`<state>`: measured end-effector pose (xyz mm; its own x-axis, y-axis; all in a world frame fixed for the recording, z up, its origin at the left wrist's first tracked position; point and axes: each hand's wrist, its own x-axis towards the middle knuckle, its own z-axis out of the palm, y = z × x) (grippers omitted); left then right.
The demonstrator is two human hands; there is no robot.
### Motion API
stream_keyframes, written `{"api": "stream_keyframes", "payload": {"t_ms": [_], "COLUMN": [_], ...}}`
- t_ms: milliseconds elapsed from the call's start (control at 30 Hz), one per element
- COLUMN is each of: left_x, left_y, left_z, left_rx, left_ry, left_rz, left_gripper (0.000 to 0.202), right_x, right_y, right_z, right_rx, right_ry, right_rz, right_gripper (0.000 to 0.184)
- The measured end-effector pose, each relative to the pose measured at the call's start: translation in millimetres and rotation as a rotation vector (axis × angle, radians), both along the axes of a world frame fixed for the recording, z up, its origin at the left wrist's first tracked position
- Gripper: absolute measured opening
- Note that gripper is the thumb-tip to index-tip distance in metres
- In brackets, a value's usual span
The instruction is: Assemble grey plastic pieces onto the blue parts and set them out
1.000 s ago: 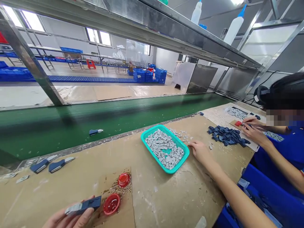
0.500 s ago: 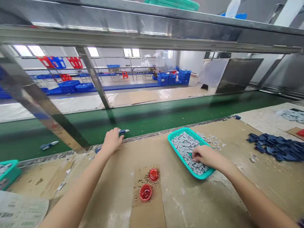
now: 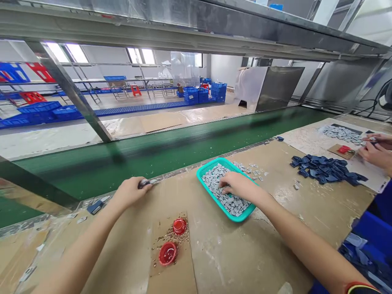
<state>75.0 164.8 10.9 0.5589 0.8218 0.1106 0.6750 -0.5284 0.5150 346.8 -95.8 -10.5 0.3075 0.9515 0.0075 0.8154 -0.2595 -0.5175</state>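
My left hand [image 3: 132, 192] is closed around a small dark blue piece with a pale tip [image 3: 143, 183], at the table edge beside the green belt. My right hand [image 3: 237, 185] reaches into a turquoise basket [image 3: 211, 200], its fingers curled down among many small light-grey pieces [image 3: 219, 173]. Whatever its fingertips pinch is hidden. Between my arms, two small red cups [image 3: 168, 253] [image 3: 179, 226] with wet-looking red insides rest on a strip of cardboard [image 3: 171, 277] spotted with brown drops.
Behind the table edge runs the green belt [image 3: 171, 147]. Right of the basket lies a heap of dark blue pieces [image 3: 324, 169]. Another person's hands [image 3: 378, 149] work at the far right. A metal post [image 3: 73, 98] and an overhead shelf [image 3: 183, 20] frame the workspace.
The view has turned right, bringing another person's hands into sight. My left hand has drawn the blue piece back from the belt towards the table edge. My right hand stays in the basket.
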Motion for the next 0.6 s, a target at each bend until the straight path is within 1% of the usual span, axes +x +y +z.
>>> {"api": "stream_keyframes", "payload": {"t_ms": [33, 100, 167, 233, 300, 367, 467, 500, 533, 600], "left_x": [-1.1, -6.7, -17.3, -31.9, -48.7, -65.3, -84.3, -88.4, -91.1, -93.3], "left_y": [-9.7, -30.1, -51.2, -73.3, -96.1, -118.7, -148.6, -156.6, -163.4, -173.2], "left_z": [-1.6, -4.6, -6.7, -6.7, -4.2, 0.4, 7.0, 8.1, 8.1, 4.7], "left_rx": [-0.042, -0.117, -0.198, -0.327, -0.462, -0.621, -0.899, -0.969, -1.012, -1.027], "left_ry": [-0.058, -0.203, -0.38, -0.559, -0.695, -0.822, -1.086, -1.166, -1.224, -1.278], "left_rz": [0.017, 0.089, 0.182, 0.239, 0.258, 0.27, 0.313, 0.314, 0.304, 0.27], "left_gripper": [0.019, 0.027, 0.036, 0.041, 0.042, 0.038, 0.03, 0.029, 0.03, 0.033], "right_x": [-1.0, -1.5, -0.2, 1.7, 2.9, 2.5, -2.8, -6.7, -12.2, -28.9], "right_y": [3.5, 8.0, 8.7, 6.9, 4.1, 1.3, -3.7, -6.0, -8.6, -14.7], "right_z": [-1.0, -4.9, -10.1, -14.7, -17.6, -17.9, -12.6, -9.1, -4.7, 5.4], "right_rx": [-0.004, -0.011, -0.009, -0.006, 0.007, 0.045, 0.138, 0.18, 0.228, 0.313], "right_ry": [0.018, 0.056, 0.094, 0.131, 0.169, 0.2, 0.233, 0.282, 0.358, 0.523], "right_rz": [0.017, 0.036, 0.045, 0.051, 0.052, 0.031, -0.026, -0.046, -0.065, -0.091], "right_gripper": [0.013, 0.011, 0.013, 0.014, 0.01, 0.004, 0.02, 0.025, 0.029, 0.035]}}
